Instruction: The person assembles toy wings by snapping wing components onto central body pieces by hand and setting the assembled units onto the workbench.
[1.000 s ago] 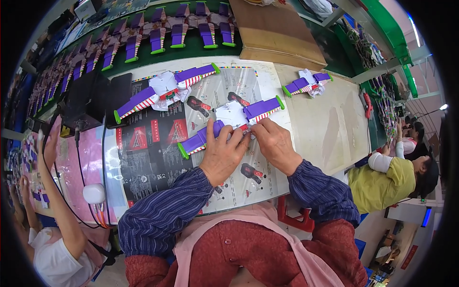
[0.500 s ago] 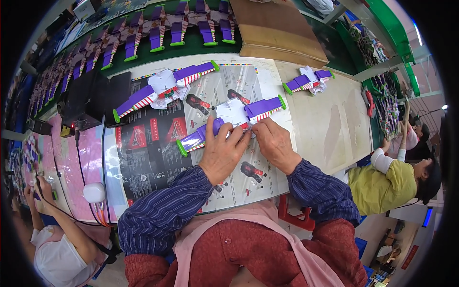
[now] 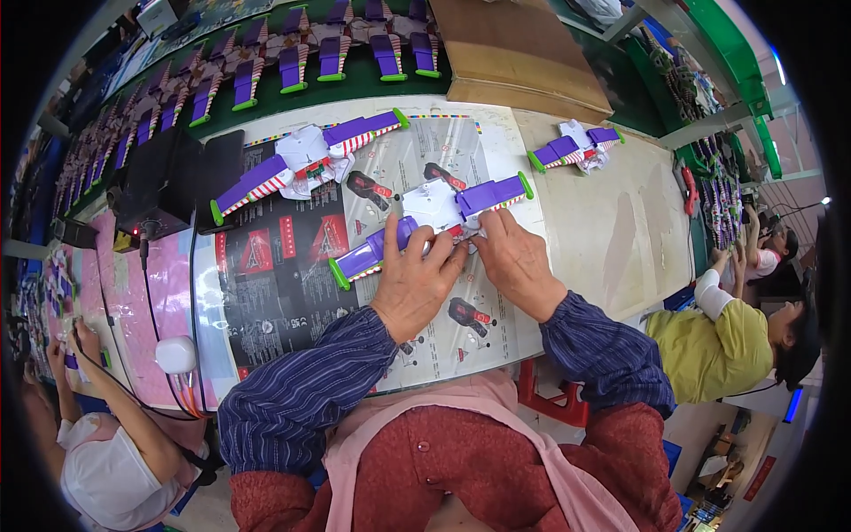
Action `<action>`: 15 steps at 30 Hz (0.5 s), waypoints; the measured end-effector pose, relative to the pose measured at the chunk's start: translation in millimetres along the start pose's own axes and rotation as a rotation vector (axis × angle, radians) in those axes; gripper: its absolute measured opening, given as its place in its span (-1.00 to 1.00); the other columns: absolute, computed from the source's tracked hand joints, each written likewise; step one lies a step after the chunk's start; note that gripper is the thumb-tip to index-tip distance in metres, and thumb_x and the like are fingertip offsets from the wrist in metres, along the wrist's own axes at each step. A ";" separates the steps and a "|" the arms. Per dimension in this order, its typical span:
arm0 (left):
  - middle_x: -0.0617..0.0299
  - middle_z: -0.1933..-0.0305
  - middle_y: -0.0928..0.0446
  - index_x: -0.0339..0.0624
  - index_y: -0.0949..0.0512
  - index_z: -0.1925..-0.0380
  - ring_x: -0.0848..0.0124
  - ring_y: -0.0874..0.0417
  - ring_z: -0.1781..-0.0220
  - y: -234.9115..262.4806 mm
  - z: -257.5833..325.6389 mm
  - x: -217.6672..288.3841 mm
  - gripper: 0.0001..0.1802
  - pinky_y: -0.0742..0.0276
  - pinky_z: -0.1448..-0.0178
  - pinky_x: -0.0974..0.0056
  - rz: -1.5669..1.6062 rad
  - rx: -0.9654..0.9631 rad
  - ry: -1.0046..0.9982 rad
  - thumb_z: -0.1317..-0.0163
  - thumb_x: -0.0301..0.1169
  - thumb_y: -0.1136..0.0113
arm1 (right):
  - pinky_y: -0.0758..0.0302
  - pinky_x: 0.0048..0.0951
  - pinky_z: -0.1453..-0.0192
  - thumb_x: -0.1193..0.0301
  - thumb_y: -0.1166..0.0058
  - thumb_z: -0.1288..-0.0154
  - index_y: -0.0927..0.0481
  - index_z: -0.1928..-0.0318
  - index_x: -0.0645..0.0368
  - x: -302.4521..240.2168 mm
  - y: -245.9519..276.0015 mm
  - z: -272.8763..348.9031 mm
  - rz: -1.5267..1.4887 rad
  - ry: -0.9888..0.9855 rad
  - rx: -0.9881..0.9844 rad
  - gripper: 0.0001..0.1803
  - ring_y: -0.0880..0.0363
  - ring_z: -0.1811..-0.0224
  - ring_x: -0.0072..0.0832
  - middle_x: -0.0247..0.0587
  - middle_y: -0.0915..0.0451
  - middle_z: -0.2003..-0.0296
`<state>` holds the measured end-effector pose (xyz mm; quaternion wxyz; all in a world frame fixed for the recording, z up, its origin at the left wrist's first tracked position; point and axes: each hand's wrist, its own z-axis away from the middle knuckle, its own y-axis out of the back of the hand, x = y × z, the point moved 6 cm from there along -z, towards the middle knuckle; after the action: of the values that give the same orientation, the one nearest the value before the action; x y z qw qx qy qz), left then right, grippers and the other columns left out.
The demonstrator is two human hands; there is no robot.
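A winged toy part (image 3: 432, 207) lies before me, with a white middle, purple wings, red-striped edges and green tips. My left hand (image 3: 415, 279) holds it down, fingers over the inner left wing and the near edge of the white middle. At that same edge, my right hand (image 3: 516, 266) is pinched closed beside a small red piece; what its fingertips grip is hidden. The two hands' fingertips almost meet. Another winged toy part (image 3: 304, 149) lies farther back on the left, its red and green inside showing. A third winged toy part (image 3: 574, 142) lies to the right.
Printed sheets (image 3: 390, 341) cover the worktable. Behind it, several winged parts fill a green conveyor (image 3: 266, 105), beside a brown cardboard box (image 3: 523, 66). A black device (image 3: 155, 182) and white cable box (image 3: 175, 355) stand left. Co-workers sit on both sides.
My right hand has shifted slightly, its fingers now more upright at the part's near edge. My left hand stays almost still on the part.
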<state>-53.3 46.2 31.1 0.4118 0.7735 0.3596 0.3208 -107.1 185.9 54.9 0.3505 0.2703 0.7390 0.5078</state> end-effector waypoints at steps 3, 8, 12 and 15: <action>0.26 -0.12 -0.47 -0.02 -0.69 -0.16 0.19 -0.48 -0.21 0.8 1.1 -0.5 -0.55 -0.10 -0.56 -0.53 -0.010 -0.016 -0.001 -0.24 -0.44 -0.23 | -0.65 -0.12 0.29 0.58 -0.15 -0.38 -0.42 -0.36 0.14 8.5 4.2 -13.0 -0.077 -0.105 -0.093 -0.45 -0.74 0.33 -0.08 -0.04 -0.64 0.31; 0.25 -0.10 -0.46 -0.02 -0.67 -0.19 0.17 -0.47 -0.22 0.1 0.8 -0.8 -0.53 -0.09 -0.56 -0.54 -0.010 -0.028 0.000 -0.24 -0.43 -0.24 | -0.62 -0.33 0.39 0.64 -0.11 -0.41 -0.25 -0.61 -0.22 20.1 -2.9 -27.4 -0.663 -0.502 -0.496 -0.16 -0.68 0.54 -0.40 -0.16 -0.61 0.59; 0.25 -0.10 -0.47 0.01 -0.66 -0.19 0.17 -0.47 -0.22 -0.1 -0.3 1.0 -0.52 -0.09 -0.55 -0.54 -0.001 -0.050 -0.002 -0.23 -0.44 -0.25 | -0.56 -0.48 0.45 0.65 -0.08 -0.45 -0.18 -0.64 -0.20 22.6 -12.4 -17.9 -0.395 -0.165 -0.207 -0.16 -0.61 0.52 -0.64 -0.32 -0.61 0.55; 0.25 -0.10 -0.47 0.02 -0.65 -0.19 0.17 -0.47 -0.22 -3.3 2.0 -2.9 -0.51 -0.09 -0.55 -0.54 -0.005 -0.062 -0.007 -0.22 -0.44 -0.25 | -0.58 -0.48 0.44 0.66 -0.04 -0.49 -0.13 -0.65 -0.18 29.9 -25.3 -12.6 -0.987 -0.556 -0.512 -0.17 -0.62 0.52 -0.63 -0.32 -0.62 0.50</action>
<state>-54.2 44.3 26.7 0.4374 0.7605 0.3503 0.3281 -136.3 192.8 26.8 0.7770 -0.0738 0.5128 0.3575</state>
